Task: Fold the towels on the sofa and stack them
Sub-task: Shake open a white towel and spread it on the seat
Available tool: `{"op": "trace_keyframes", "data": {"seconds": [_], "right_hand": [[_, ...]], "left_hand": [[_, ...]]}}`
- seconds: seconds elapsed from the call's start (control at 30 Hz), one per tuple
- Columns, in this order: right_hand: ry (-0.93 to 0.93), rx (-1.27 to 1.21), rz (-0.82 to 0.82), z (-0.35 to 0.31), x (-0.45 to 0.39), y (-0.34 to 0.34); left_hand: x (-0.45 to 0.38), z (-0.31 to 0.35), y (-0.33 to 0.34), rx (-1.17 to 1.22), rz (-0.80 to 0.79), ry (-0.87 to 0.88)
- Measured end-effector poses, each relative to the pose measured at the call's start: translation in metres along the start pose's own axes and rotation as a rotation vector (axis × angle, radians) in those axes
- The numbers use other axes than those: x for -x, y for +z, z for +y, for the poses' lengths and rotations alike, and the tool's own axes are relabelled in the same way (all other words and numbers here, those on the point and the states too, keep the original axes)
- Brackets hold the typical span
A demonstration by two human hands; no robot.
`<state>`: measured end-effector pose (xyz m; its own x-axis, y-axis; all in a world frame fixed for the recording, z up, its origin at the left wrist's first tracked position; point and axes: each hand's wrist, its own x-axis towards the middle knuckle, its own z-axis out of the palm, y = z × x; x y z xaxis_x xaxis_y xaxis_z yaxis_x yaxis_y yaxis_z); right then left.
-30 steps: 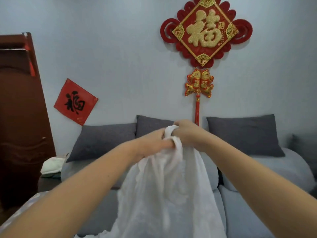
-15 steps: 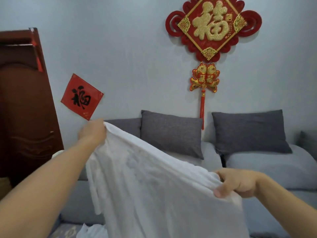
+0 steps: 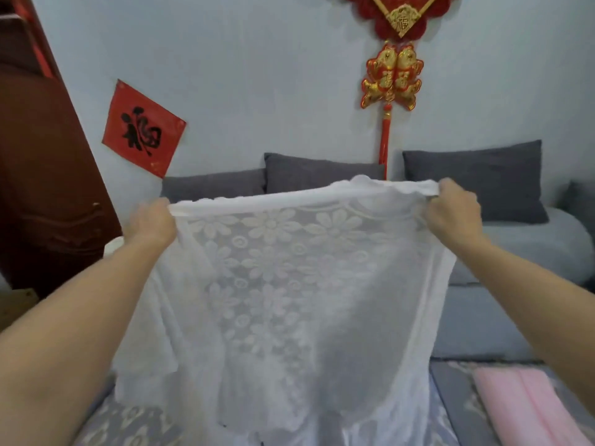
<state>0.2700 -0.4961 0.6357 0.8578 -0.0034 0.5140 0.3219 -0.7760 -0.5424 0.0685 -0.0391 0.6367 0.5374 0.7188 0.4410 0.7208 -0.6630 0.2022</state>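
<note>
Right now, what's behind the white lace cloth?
Above the white lace cloth, held up by left hand and right hand, grey back cushions show. The sofa seat behind it is mostly covered.

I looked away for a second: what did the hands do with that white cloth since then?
The left hand and right hand, bunched together on the white lace cloth a second ago, pulled apart and now hold its top edge stretched wide. Both kept their grip; the grey cushions stayed put.
</note>
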Motion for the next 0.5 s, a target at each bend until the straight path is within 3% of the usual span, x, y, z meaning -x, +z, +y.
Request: {"op": "trace_keyframes", "data": {"seconds": [0.1,0.17,0.23,0.3,0.33,0.4,0.47,0.5], "right_hand": [[-0.142,-0.025,0.216,-0.032,-0.012,-0.034],[-0.231,-0.103,0.264,-0.043,-0.007,-0.037],[-0.389,-0.171,0.153,-0.038,0.032,-0.012],[-0.569,0.017,-0.154,-0.009,0.091,0.033],[-0.590,0.207,-0.384,0.019,0.123,0.061],[-0.436,0.546,-0.841,0.090,0.190,0.103],[-0.194,0.737,-1.017,0.161,0.249,0.114],[-0.100,0.829,-1.031,0.182,0.273,0.112]], "left_hand": [[-0.037,-0.002,-0.025,0.048,0.143,-0.039],[-0.052,-0.003,-0.033,0.144,0.213,0.007],[-0.053,-0.007,-0.025,0.312,0.261,0.046],[-0.032,-0.018,0.013,0.463,0.213,0.109],[-0.017,-0.031,0.045,0.460,0.095,0.191],[0.035,-0.075,0.118,0.252,-0.380,0.427],[0.100,-0.137,0.181,0.040,-0.834,0.519],[0.134,-0.169,0.201,0.014,-0.976,0.535]]}}
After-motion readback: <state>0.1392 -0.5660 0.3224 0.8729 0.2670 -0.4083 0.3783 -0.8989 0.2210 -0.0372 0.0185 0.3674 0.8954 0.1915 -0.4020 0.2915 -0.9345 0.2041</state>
